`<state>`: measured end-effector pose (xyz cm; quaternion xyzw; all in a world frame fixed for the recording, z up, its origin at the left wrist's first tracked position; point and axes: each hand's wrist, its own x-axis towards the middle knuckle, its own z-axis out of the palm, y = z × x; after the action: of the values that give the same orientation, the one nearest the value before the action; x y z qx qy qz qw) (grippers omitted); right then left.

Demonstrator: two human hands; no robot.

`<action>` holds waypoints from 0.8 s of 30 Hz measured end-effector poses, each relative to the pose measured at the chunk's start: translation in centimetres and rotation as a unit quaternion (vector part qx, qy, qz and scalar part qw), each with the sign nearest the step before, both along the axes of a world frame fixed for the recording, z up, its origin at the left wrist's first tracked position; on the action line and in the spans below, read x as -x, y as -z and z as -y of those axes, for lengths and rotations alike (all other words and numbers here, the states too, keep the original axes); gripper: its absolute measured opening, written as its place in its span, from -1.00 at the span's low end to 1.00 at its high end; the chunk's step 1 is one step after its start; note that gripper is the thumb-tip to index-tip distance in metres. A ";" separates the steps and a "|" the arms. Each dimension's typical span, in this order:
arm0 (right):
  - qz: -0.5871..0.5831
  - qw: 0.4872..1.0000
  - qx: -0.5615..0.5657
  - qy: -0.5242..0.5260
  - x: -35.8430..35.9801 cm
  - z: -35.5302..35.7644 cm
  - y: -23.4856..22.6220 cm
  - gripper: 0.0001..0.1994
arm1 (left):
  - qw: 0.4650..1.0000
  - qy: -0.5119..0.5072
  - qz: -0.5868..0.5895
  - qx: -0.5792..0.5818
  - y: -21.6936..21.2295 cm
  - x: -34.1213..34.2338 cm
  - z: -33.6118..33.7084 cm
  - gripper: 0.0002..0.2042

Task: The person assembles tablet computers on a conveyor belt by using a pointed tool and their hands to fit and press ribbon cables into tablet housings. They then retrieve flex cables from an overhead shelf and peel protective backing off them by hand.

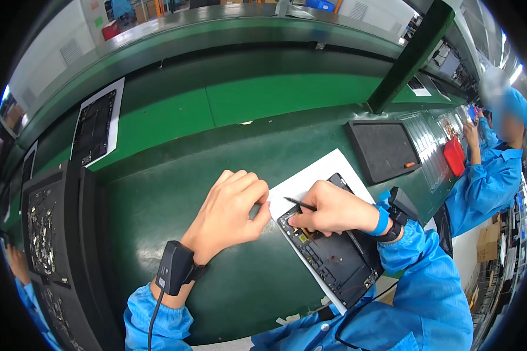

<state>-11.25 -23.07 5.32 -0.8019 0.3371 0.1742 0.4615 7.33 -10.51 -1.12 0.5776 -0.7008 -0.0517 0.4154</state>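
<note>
Two hands: right hand (332,209) pinches thin black tweezers (299,203) over flat black panel (334,257); left hand (233,214) curled, pressing white sheet (301,184).

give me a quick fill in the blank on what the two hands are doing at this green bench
1. The right hand holds thin black ____ over the open tablet.
2. The tablet lies on a white ____.
3. The left hand rests as a loose fist on the ____ bench top.
4. A black device is strapped to the left ____.

Missing words: tweezers; sheet; green; wrist
</note>
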 end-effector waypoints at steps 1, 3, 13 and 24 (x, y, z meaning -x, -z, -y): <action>0.001 1.000 -0.001 0.004 -0.1 0.5 0.0 -0.60 | 1.000 -0.001 0.020 0.008 -0.2 0.3 0.1 -0.87; -0.025 0.997 0.056 -0.048 0.1 0.9 -0.1 -0.53 | 0.999 0.016 0.045 0.014 -0.5 0.8 0.0 -0.88; 0.162 0.978 0.116 0.063 8.4 -4.1 -0.6 -0.61 | 0.990 0.126 0.065 -0.005 -1.1 2.9 -2.1 -0.68; 0.229 0.952 0.019 0.200 10.1 -6.0 1.9 -0.73 | 0.959 0.145 0.244 -0.002 -2.5 4.4 -1.8 -0.64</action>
<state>-21.38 -17.11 3.47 -0.7450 0.3793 -0.1164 0.5363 2.98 -8.75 1.41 0.4657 -0.8570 0.0294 0.2184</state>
